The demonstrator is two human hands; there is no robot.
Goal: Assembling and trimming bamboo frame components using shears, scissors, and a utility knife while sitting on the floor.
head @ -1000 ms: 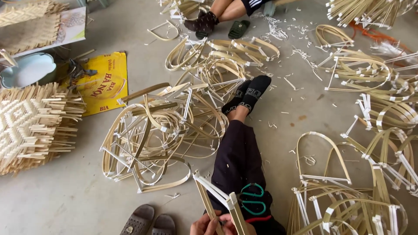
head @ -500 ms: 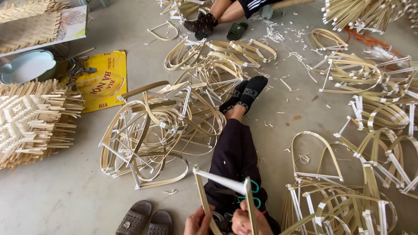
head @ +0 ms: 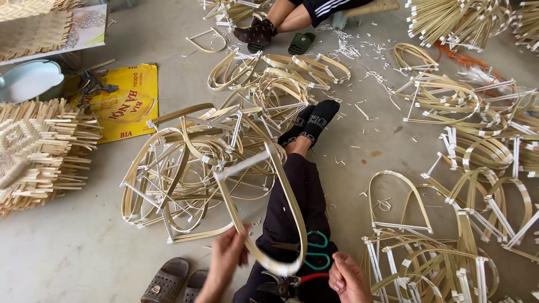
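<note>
Now my left hand (head: 227,255) has swung the bent bamboo frame (head: 264,207) up off my lap, its grip closed on one side; my right hand (head: 348,278) has let go, lying open beside the green-handled scissors (head: 314,252).

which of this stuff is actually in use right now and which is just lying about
In use:
- bent bamboo frame, held in the left hand
- right hand, beside the frame's curved end
- green-handled scissors and red-handled cutters on the lap

Lying about:
- heap of finished frames
- woven mats
- yellow bag
- grey sandals
- green slipper
</note>
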